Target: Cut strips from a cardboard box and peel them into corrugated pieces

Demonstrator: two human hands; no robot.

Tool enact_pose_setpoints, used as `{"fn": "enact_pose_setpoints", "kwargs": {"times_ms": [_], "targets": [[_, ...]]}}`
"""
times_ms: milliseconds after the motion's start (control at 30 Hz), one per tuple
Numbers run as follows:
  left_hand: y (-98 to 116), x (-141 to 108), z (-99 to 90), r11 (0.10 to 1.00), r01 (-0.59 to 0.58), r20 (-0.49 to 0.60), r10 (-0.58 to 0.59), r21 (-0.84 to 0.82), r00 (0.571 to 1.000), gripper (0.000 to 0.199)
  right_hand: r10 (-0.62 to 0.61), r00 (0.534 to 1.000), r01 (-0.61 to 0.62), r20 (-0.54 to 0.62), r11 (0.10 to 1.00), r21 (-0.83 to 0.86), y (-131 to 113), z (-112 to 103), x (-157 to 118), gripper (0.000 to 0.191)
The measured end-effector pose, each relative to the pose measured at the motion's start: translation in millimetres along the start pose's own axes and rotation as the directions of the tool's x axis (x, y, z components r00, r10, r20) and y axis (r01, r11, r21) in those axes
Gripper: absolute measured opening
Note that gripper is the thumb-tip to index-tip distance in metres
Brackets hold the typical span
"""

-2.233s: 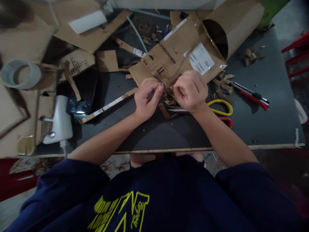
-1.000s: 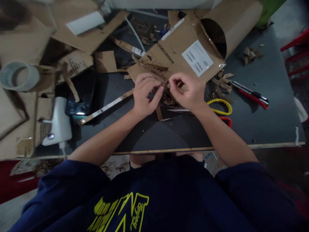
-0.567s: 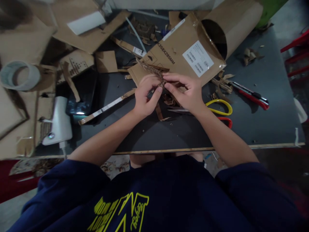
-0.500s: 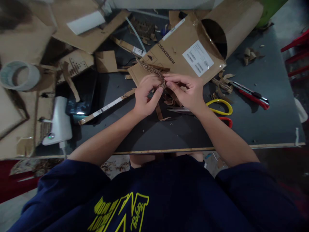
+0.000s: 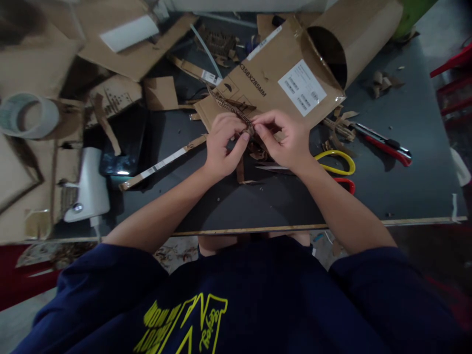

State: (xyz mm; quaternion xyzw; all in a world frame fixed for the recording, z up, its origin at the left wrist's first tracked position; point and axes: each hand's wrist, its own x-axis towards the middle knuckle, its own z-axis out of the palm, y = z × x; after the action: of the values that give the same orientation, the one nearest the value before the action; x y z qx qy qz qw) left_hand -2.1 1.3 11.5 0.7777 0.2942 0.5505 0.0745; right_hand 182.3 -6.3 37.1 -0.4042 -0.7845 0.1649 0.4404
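A narrow strip of corrugated cardboard point(image 5: 231, 107) runs up and left from between my two hands at the middle of the table. My left hand point(image 5: 226, 142) pinches its lower end between thumb and fingers. Close beside it, my right hand point(image 5: 282, 137) pinches the same end, thumb and forefinger together. Under and beside my right hand lie torn cardboard scraps point(image 5: 240, 172) and scissors with a yellow and a red handle point(image 5: 335, 162). Behind the hands rests a flattened cardboard box point(image 5: 273, 73) with a white label.
A red utility knife point(image 5: 385, 145) lies at the right, near more scraps point(image 5: 339, 125). A tape roll point(image 5: 29, 115), a white device point(image 5: 88, 184), a dark phone-like object point(image 5: 123, 142) and a labelled cardboard strip point(image 5: 162, 162) are left. A cardboard tube point(image 5: 363, 37) sits at the back right.
The cardboard strip has tilted slightly and shows its edge more narrowly. My fingers have shifted a little on it; both hands keep their pinch.
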Motion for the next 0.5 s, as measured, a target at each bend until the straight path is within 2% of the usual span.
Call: {"fn": "enact_pose_setpoints", "kwargs": {"times_ms": [100, 233, 367, 500], "targets": [[-0.4, -0.5, 0.1, 1.000, -0.010, -0.012, 0.010, -0.004, 1.000, 0.026, 0.021, 1.000, -0.022, 0.011, 0.999, 0.026, -0.1, 0.5, 0.2, 0.038], [0.7, -0.6, 0.4, 0.997, 0.076, 0.010, -0.076, 0.003, 0.997, 0.037, 0.054, 0.998, -0.056, 0.031, 0.997, 0.048, 0.9, -0.1, 0.7, 0.038], [0.2, -1.9, 1.4, 0.996, 0.085, 0.003, -0.085, -0.022, 0.996, 0.039, 0.073, 0.997, -0.076, 0.038, 0.995, 0.063, 4.2, -0.7, 1.5, 0.038], [-1.6, -4.1, 1.4, 0.987, 0.160, 0.061, -0.160, 0.009, 0.985, 0.044, 0.063, 0.998, -0.063, 0.010, 0.997, 0.048, 4.3, -0.6, 0.1, 0.037]]}}
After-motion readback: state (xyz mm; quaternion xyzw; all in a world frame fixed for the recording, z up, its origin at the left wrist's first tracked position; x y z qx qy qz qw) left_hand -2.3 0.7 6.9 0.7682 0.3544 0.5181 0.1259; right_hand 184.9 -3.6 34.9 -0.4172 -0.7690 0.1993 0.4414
